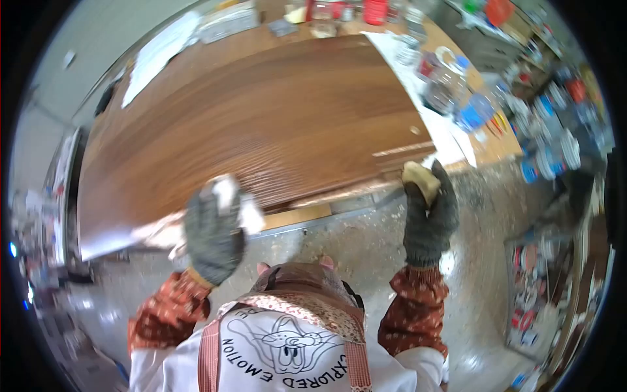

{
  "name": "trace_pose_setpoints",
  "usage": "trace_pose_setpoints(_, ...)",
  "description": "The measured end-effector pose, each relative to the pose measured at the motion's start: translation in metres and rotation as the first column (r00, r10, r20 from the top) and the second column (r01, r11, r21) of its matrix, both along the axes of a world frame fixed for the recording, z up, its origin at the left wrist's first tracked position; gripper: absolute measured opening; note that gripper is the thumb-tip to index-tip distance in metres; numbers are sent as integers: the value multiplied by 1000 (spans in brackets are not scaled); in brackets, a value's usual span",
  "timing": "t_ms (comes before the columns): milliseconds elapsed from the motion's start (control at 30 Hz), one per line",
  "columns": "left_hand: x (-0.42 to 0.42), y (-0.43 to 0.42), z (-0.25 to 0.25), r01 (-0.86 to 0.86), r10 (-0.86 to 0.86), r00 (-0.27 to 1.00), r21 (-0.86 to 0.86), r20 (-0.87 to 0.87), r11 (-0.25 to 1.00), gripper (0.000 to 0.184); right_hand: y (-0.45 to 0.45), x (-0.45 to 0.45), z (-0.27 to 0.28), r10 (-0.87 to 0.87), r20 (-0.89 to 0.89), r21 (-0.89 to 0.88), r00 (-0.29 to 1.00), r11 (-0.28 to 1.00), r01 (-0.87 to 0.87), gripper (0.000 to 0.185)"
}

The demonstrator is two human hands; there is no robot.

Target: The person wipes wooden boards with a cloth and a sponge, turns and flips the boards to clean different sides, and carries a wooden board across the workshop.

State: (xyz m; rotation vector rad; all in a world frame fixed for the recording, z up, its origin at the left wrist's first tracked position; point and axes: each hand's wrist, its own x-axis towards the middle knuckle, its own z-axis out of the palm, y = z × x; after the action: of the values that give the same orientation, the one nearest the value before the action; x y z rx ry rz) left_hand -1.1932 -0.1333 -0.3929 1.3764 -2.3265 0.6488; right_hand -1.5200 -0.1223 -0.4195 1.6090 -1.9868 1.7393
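A large brown wood-grain panel (pixel 274 111) lies across the workbench. My left hand (pixel 214 235), in a dark grey knitted glove, is closed on a white cloth (pixel 251 215) at the panel's front edge, left of centre. At the panel's front right corner, my right hand (pixel 431 219), in a matching glove, grips a yellowish pad (pixel 421 181) between thumb and fingers. Beside my left hand a pale, crumpled cloth (pixel 160 235) hangs over the front edge.
Bottles and jars (pixel 444 91) stand at the bench's right side on white paper (pixel 454 140). A grey box (pixel 228 23) sits at the back edge. Crates of containers (pixel 535 287) are on the floor at right.
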Motion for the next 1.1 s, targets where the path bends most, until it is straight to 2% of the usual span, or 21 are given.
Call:
trace_pose_setpoints(33, -29, -4, 8, 11, 2, 991, 92, -132, 996, 55, -1, 16, 10, 21, -68, -10, 997, 1000, -22, 42)
trace_pose_setpoints(67, -52, -12, 12, 208, -191, 950, 43, -247, 977, 54, -6, 28, 11, 81, -153, -23, 985, 996, -85, 38)
trace_pose_setpoints(100, -70, -16, 3, 287, -246, 911, 80, -330, 955, 53, -12, 38, 11, 147, -234, -49, 961, 985, -163, 34)
trace_pose_setpoints(133, -89, -21, -5, 366, -292, 863, 111, -413, 924, 52, -17, 39, 15, 236, -126, 10, 963, 971, -237, 30)
trace_pose_setpoints(167, -107, -24, -19, 272, -202, 911, 156, -361, 949, 50, -24, 34, 18, 318, -23, 72, 948, 946, -316, 27)
trace_pose_setpoints(200, -124, -28, -27, 175, -111, 948, 198, -297, 965, 49, -26, 32, 18, 346, 26, 17, 938, 938, -347, 25)
trace_pose_setpoints(233, -126, -28, -40, 65, -76, 996, -177, -55, 982, 48, -29, 27, 15, 370, 75, -22, 926, 929, -370, 25)
trace_pose_setpoints(267, -114, -27, -31, 160, -167, 984, -109, -58, 981, 49, -28, 18, 12, 353, 242, -28, 904, 934, -357, 25)
trace_pose_setpoints(333, -133, -37, -33, 265, -266, 956, -22, -124, 964, 47, -47, -19, 2, 282, 313, -7, 907, 956, -294, 29)
trace_pose_setpoints(400, -112, -30, -32, 200, -208, 964, -60, -166, 978, 47, -52, -13, 10, 169, 94, -35, 981, 985, -166, 42)
trace_pose_setpoints(433, -86, -27, -32, 179, -193, 962, -85, -196, 980, 46, -53, 10, 16, 205, 135, -1, 969, 978, -207, 42)
trace_pose_setpoints(500, -40, -15, -50, -144, 123, 902, -18, -415, 989, 53, -52, 49, 29, 267, 222, 67, 938, 955, -288, 43)
trace_pose_setpoints(533, 1, -6, -36, -71, 105, 873, 90, -476, 993, 52, -55, 53, 21, 246, 188, 63, 951, 963, -262, 43)
trace_pose_setpoints(567, -56, -67, -55, -61, 161, 869, 221, -468, 973, 51, -142, -29, -31, 292, 309, 77, 905, 941, -330, 44)
trace_pose_setpoints(600, -67, -75, -63, -211, 216, 955, 44, -203, 976, 52, -165, -55, -47, 306, 371, 60, 877, 934, -352, 44)
trace_pose_setpoints(633, -63, -74, -67, -289, 300, 952, -156, 55, 945, 52, -175, -68, -54, 306, 419, 50, 855, 932, -359, 44)
trace_pose_setpoints(700, -39, -73, -68, -374, 388, 916, -139, 100, 917, 54, -203, -89, -79, 296, 423, 31, 856, 940, -340, 44)
trace_pose_setpoints(833, 0, -70, -75, -605, 617, 787, -168, 26, 778, 56, -257, -132, -95, 291, 406, -22, 866, 951, -309, 44)
trace_pose_setpoints(900, 26, -66, -94, -644, 682, 731, -303, 30, 703, 58, -270, -153, -110, 281, 397, -60, 873, 958, -281, 43)
trace_pose_setpoints(1033, 73, -41, -139, -689, 732, 679, -389, -52, 611, 59, -270, -187, -162, 267, 418, -109, 868, 964, -244, 43)
trace_pose_setpoints(1100, 99, -21, -160, -807, 816, 555, -343, -161, 481, 56, -269, -194, -182, 267, 420, -106, 867, 964, -246, 43)
